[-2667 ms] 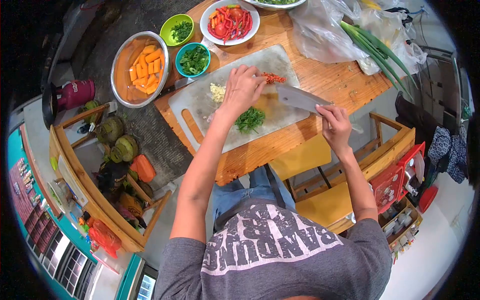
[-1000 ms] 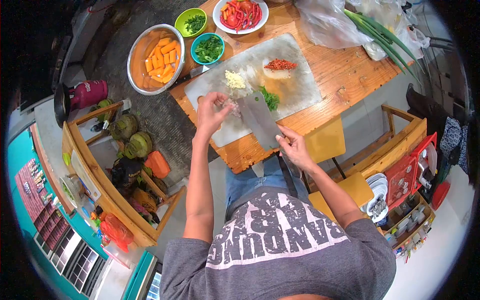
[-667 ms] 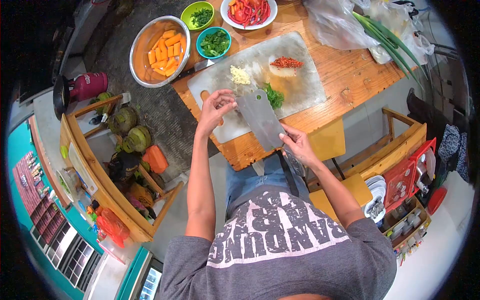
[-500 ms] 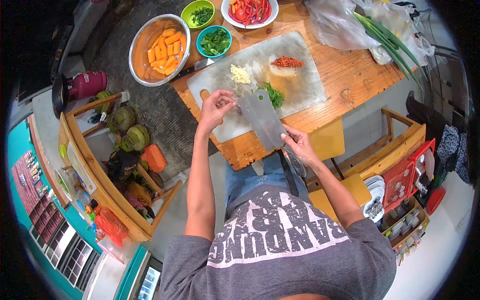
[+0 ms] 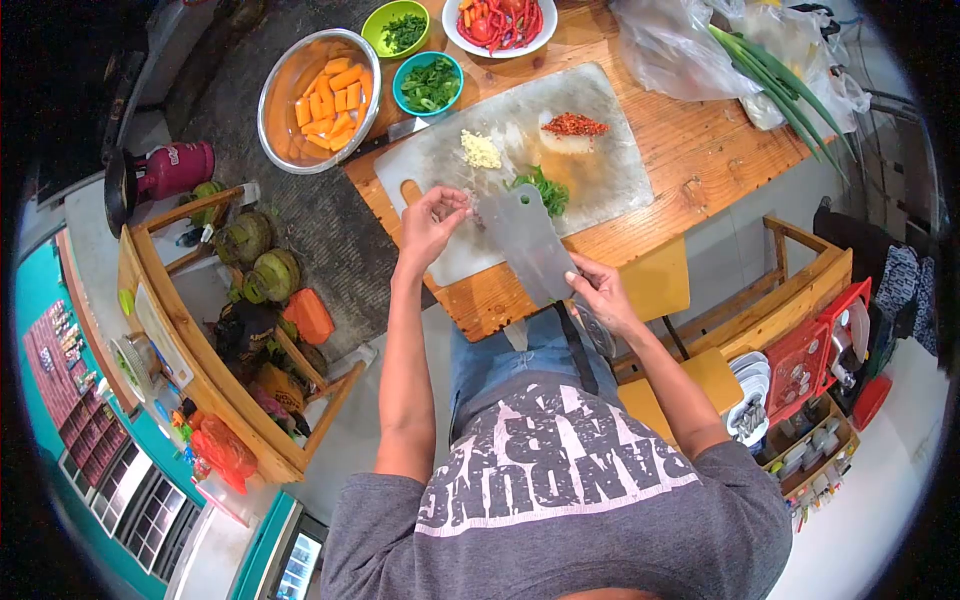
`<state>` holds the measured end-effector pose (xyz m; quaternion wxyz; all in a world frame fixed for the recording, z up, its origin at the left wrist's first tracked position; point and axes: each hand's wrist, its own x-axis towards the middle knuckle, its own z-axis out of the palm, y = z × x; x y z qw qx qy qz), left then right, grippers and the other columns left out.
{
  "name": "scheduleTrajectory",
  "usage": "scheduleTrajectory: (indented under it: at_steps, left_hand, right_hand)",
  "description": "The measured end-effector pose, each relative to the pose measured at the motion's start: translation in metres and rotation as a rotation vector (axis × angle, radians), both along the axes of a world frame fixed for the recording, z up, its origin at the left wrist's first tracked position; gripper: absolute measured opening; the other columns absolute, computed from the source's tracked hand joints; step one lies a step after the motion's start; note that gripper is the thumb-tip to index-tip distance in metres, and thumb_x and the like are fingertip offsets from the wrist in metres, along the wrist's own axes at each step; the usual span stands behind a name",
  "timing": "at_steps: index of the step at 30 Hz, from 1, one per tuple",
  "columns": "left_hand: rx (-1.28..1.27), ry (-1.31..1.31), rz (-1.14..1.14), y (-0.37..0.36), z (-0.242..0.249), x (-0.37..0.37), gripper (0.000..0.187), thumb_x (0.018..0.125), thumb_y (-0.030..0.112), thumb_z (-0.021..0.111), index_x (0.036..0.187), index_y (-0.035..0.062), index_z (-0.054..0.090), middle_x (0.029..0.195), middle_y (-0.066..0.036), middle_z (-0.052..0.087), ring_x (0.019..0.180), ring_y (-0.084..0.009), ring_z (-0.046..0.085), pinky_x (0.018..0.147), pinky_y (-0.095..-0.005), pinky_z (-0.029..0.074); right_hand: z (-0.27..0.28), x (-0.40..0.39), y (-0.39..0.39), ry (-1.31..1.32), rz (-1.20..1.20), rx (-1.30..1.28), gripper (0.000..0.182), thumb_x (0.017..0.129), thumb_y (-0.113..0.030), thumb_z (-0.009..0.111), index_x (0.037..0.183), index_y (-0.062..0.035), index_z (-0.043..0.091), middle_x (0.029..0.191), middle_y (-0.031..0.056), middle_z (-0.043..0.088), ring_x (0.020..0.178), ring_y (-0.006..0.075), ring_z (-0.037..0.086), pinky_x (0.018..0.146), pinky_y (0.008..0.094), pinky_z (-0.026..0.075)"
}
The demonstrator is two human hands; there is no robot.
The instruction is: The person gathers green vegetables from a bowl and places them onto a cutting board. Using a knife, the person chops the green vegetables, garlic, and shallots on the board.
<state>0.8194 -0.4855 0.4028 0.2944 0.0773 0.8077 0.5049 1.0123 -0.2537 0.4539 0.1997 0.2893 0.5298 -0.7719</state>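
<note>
My right hand (image 5: 600,292) grips a cleaver (image 5: 532,250), thumb against the lower end of its broad grey blade. The blade tilts up and left over the near edge of the cutting board (image 5: 610,190). Just left of it my left hand (image 5: 432,225) has its fingers curled together, tips close to the blade; anything between them is too small to make out. Beyond the blade lies a small heap of chopped green leaves (image 5: 548,192). Minced garlic (image 5: 481,150) and chopped red chili (image 5: 575,124) sit farther back on the board.
A steel bowl (image 5: 268,125) of orange carrot pieces stands at the table's left. Near it are a teal bowl (image 5: 400,100) and a green bowl (image 5: 370,28) of chopped greens. Behind are a plate (image 5: 545,38) of red chilies, plastic bags (image 5: 660,50) and green leaves (image 5: 780,85).
The cleaver has shifted slightly toward me, uncovering a little more of the chopped greens. My left hand has lowered slightly, its fingers still curled.
</note>
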Motion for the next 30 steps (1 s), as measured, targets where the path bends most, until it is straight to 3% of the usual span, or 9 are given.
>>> scheduleTrajectory:
  at_steps: [4, 7, 10, 13, 18, 24, 25, 29, 30]
  left_hand:
    - [-0.116, -0.044, -0.07, -0.005, 0.007, 0.0, 0.015, 0.088, 0.017, 0.07, 0.094, 0.0032, 0.069, 0.082, 0.002, 0.063, 0.065, -0.004, 0.052, 0.047, -0.0233, 0.041]
    - [0.055, -0.059, -0.08, 0.004, 0.016, 0.001, 0.018, 0.091, 0.022, 0.067, 0.093, 0.0047, 0.07, 0.082, 0.002, 0.062, 0.065, -0.0029, 0.051, 0.047, -0.0222, 0.04]
    - [0.031, -0.27, -0.021, 0.002, 0.016, 0.002, 0.016, 0.089, 0.016, 0.068, 0.096, 0.002, 0.071, 0.084, -0.004, 0.068, 0.075, -0.0083, 0.056, 0.07, -0.0243, 0.043]
    - [0.07, -0.319, 0.024, -0.009, 0.009, 0.001, 0.015, 0.088, 0.015, 0.068, 0.096, 0.0022, 0.07, 0.085, -0.004, 0.069, 0.073, -0.0089, 0.057, 0.068, -0.0249, 0.044]
    - [-0.153, -0.041, 0.046, 0.003, 0.024, 0.005, 0.011, 0.084, 0.013, 0.071, 0.088, 0.0029, 0.067, 0.082, -0.004, 0.069, 0.067, -0.0108, 0.059, 0.063, -0.0279, 0.046]
    - [-0.324, 0.352, -0.06, 0.006, 0.016, 0.014, 0.016, 0.083, 0.017, 0.074, 0.088, 0.0047, 0.067, 0.068, -0.003, 0.063, 0.056, -0.011, 0.053, 0.053, -0.0284, 0.042]
    - [-0.358, 0.398, -0.088, 0.007, 0.019, 0.014, 0.015, 0.083, 0.017, 0.074, 0.086, 0.0045, 0.066, 0.067, -0.004, 0.063, 0.055, -0.0126, 0.054, 0.053, -0.0295, 0.043]
    - [-0.38, 0.393, -0.033, 0.009, 0.025, 0.017, 0.016, 0.085, 0.016, 0.071, 0.093, 0.0057, 0.063, 0.067, -0.005, 0.059, 0.058, -0.0169, 0.055, 0.055, -0.0325, 0.043]
    - [-0.392, 0.389, -0.024, 0.01, 0.028, 0.018, 0.016, 0.085, 0.016, 0.07, 0.095, 0.0059, 0.062, 0.068, -0.006, 0.058, 0.06, -0.0177, 0.055, 0.056, -0.0331, 0.043]
  right_hand:
    - [0.002, 0.004, 0.006, -0.049, 0.027, 0.01, 0.037, 0.096, -0.008, 0.055, 0.133, -0.0037, 0.056, 0.113, 0.003, 0.06, 0.082, 0.0062, 0.057, 0.052, 0.0205, 0.05]
    - [0.006, 0.0, 0.006, -0.046, 0.044, 0.022, 0.037, 0.096, -0.008, 0.056, 0.132, -0.0036, 0.057, 0.114, 0.0023, 0.06, 0.082, 0.0062, 0.057, 0.052, 0.0207, 0.05]
    - [0.0, 0.002, 0.004, -0.006, 0.045, 0.01, 0.037, 0.096, -0.008, 0.056, 0.132, -0.004, 0.057, 0.113, 0.0019, 0.059, 0.082, 0.0065, 0.057, 0.052, 0.0208, 0.051]
    - [-0.009, 0.008, 0.003, 0.014, -0.026, 0.031, 0.037, 0.096, -0.008, 0.056, 0.132, -0.0044, 0.057, 0.111, 0.002, 0.058, 0.082, 0.0071, 0.057, 0.052, 0.0208, 0.051]
    - [-0.01, 0.013, 0.005, 0.093, -0.087, 0.299, 0.037, 0.095, -0.007, 0.054, 0.132, -0.0041, 0.057, 0.109, 0.0027, 0.057, 0.079, 0.0073, 0.056, 0.05, 0.0204, 0.05]
    - [-0.009, 0.01, -0.017, 0.138, -0.048, 0.326, 0.038, 0.094, -0.004, 0.054, 0.132, -0.0031, 0.057, 0.109, 0.0034, 0.056, 0.081, 0.0073, 0.056, 0.049, 0.0189, 0.047]
    - [-0.009, 0.008, -0.02, 0.162, -0.021, 0.352, 0.036, 0.094, -0.003, 0.054, 0.13, -0.0001, 0.058, 0.106, 0.0062, 0.058, 0.086, 0.0116, 0.057, 0.063, 0.0224, 0.049]
    - [-0.015, 0.005, -0.031, 0.224, -0.06, 0.443, 0.034, 0.092, -0.001, 0.055, 0.125, 0.0055, 0.058, 0.099, 0.0117, 0.06, 0.096, 0.019, 0.055, 0.09, 0.0289, 0.042]
    - [-0.017, 0.006, -0.031, 0.21, -0.066, 0.436, 0.034, 0.092, -0.001, 0.055, 0.125, 0.0054, 0.058, 0.099, 0.0116, 0.06, 0.095, 0.0189, 0.055, 0.089, 0.0287, 0.043]
